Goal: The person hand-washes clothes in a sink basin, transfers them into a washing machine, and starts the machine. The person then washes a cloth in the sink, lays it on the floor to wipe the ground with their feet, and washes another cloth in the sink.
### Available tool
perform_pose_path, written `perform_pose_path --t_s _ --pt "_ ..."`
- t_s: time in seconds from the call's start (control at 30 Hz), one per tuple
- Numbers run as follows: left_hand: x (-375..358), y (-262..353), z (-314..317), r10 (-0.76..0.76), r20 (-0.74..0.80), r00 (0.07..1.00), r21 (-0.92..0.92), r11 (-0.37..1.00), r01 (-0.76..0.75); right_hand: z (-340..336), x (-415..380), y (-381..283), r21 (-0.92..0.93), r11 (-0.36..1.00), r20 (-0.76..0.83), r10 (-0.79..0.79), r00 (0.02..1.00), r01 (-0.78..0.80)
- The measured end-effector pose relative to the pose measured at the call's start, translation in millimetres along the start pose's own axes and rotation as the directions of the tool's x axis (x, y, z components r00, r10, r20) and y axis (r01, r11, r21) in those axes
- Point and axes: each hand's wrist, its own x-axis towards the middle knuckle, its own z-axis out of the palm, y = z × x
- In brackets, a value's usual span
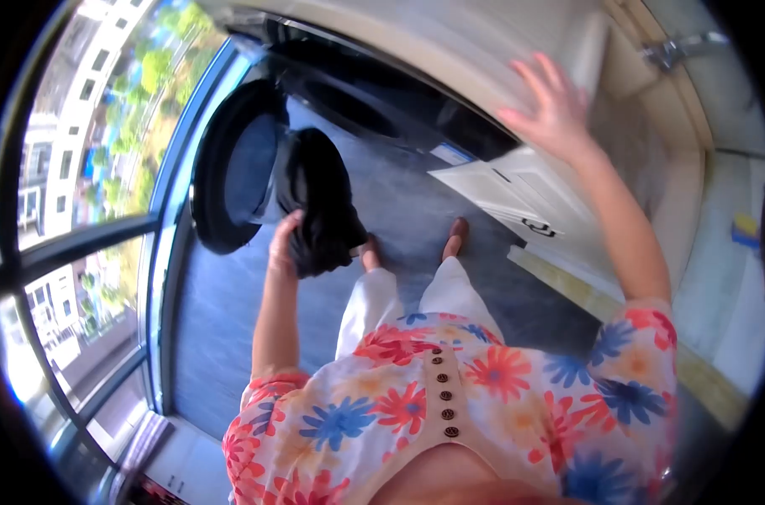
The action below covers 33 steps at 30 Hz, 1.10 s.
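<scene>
My left hand (285, 242) is closed on a bunched black garment (317, 202), which hangs over the dark floor. Just beyond the cloth, the round door (235, 168) of a washing machine (433, 93) stands swung out toward the window. The machine's front is black and glossy. My right hand (552, 114) is raised on the other side, fingers spread and holding nothing. In this view it overlaps the pale top surface near the machine's front edge.
White cabinet doors (517, 198) with a dark handle are to the right of the machine. A metal faucet (677, 50) and a blue-and-yellow sponge (745, 229) lie farther right. Large framed windows (88, 227) line the left side.
</scene>
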Motion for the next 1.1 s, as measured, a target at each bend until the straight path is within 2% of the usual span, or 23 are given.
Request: perform_pose_path --t_s 0.03,0.07,0.13,0.23,0.33,0.4,0.43,0.47,0.5,0.53,0.6,0.7,0.73,0.77,0.8,0.83,0.87,0.9,0.93,0.97,1.03,1.07,1.1 --pt "22.5 -13.6 -27.7 -0.111 -0.037 0.993 -0.058 0.992 0.109 6.8 1.3 2.4 0.009 0.999 -0.053 -0.042 0.998 0.042" --pt "19.9 -17.9 -18.1 -0.129 -0.164 0.978 -0.003 0.991 0.13 8.4 1.9 3.8 0.059 0.996 -0.092 -0.065 0.994 0.071" --pt "76.9 -62.4 -76.3 -0.334 -0.093 0.938 -0.126 0.939 0.321 4.1 7.2 5.5 0.112 0.99 -0.095 -0.073 0.993 0.084" --pt "116.5 -106.2 -90.0 -0.395 -0.117 0.911 -0.288 0.892 0.349 -2.9 9.8 10.9 0.154 0.983 -0.037 -0.093 0.995 0.098" --pt "183.0 -142.0 -105.7 -0.298 -0.328 0.896 -0.227 0.946 0.232 -9.2 14.8 3.8 0.185 0.979 0.018 -0.093 0.996 0.088" --pt "226.8 -138.8 -70.6 -0.124 -0.32 0.939 -0.079 0.991 0.104 -10.5 15.6 4.0 0.233 0.969 0.041 -0.091 0.995 0.079" --pt "241.0 -119.9 -24.4 -0.005 -0.24 0.971 -0.063 0.998 -0.01 -8.5 17.2 5.3 0.266 0.961 0.039 -0.093 0.995 0.079" --pt "261.4 -98.9 18.6 0.065 -0.027 0.998 -0.148 0.987 -0.068 -5.1 17.5 6.0 0.3 0.951 0.036 -0.092 0.995 0.077" --pt "280.1 -76.8 69.9 0.116 -0.001 0.993 -0.116 0.986 -0.115 -2.4 17.3 7.9 0.305 0.948 0.024 -0.106 0.994 0.094" --pt "301.5 -60.3 111.3 0.126 0.123 0.984 -0.14 0.984 -0.109 -1.4 18.8 7.1 0.321 0.944 0.032 -0.099 0.995 0.084" --pt "368.9 -58.3 137.8 -0.071 0.292 0.954 -0.312 0.936 0.165 -5.1 17.7 3.7 0.353 0.934 0.062 -0.081 0.995 0.054" --pt "335.6 -53.1 124.3 0.0 0.236 0.972 -0.154 0.987 0.037 -9.0 17.8 2.3 0.324 0.945 0.09 -0.082 0.993 0.049" --pt "297.2 -35.6 120.6 0.041 0.171 0.984 0.089 0.994 -0.057 -9.8 17.2 1.4 0.304 0.951 0.088 -0.09 0.992 0.059" --pt "260.4 -18.3 113.2 0.098 0.119 0.988 0.331 0.934 -0.133 -11.3 17.1 0.7 0.283 0.957 0.084 -0.097 0.992 0.07" --pt "251.8 -11.9 92.4 0.21 0.137 0.968 0.473 0.845 -0.25 -12.6 17.2 0.2 0.261 0.962 0.081 -0.107 0.991 0.083" --pt "230.9 5.5 72.0 0.326 0.21 0.922 0.554 0.737 -0.387 -12.5 17.2 -0.5 0.278 0.957 0.067 -0.107 0.992 0.084" --pt "191.3 37.7 60.3 0.498 0.224 0.838 0.718 0.498 -0.487 -11.5 16.5 -1.5 0.298 0.951 0.053 -0.107 0.993 0.086" --pt "155.2 67.1 49.8 0.726 0.241 0.644 0.823 0.2 -0.532 -11.2 15.8 -2.1 0.318 0.944 0.04 -0.108 0.993 0.09" --pt "126.1 91.3 36.5 0.884 0.342 0.318 0.837 -0.132 -0.532 -11.1 15.3 -0.7 0.305 0.948 0.042 -0.105 0.994 0.087" --pt "105.6 117.3 17.1 0.895 0.434 0.104 0.858 -0.375 -0.351 -11.5 14.7 1.8 0.289 0.954 0.042 -0.101 0.994 0.085" --pt "87.4 139.8 -30.9 0.933 0.361 0.01 0.932 -0.361 0.042 -15.5 12.4 4.8 0.258 0.962 0.021 -0.097 0.995 0.089" --pt "90.8 141.8 -64.5 0.962 0.246 0.119 0.942 -0.266 0.206 -13.3 13.2 4.4 0.253 0.963 0.002 -0.1 0.995 0.096" --pt "80.8 142.8 -77.2 0.97 0.011 0.244 0.973 -0.067 0.222 -12.4 13.3 3.0 0.252 0.962 -0.02 -0.103 0.994 0.105"
